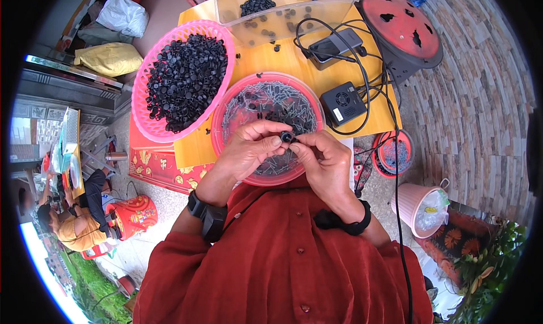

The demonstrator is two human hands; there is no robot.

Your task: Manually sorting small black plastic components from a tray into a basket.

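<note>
My left hand [249,148] and my right hand [322,160] meet over the near rim of a round pink bowl [226,106] filled with small dark screws. Between the fingertips of both hands sits a small black plastic cap [287,136]. My left thumb and forefinger pinch it; my right fingers press against it from the other side. To the left of the bowl, a pink mesh basket [141,106] holds a heap of the same black caps. A clear plastic tub [283,10] at the back has several black pieces in it.
On the yellow tabletop [283,61] lie a black box [342,103], a grey device [334,45] and tangled black cables. A red round lid [401,24] stands at the back right. A pink bucket [418,208] sits on the floor at the right. A person sits at the far left.
</note>
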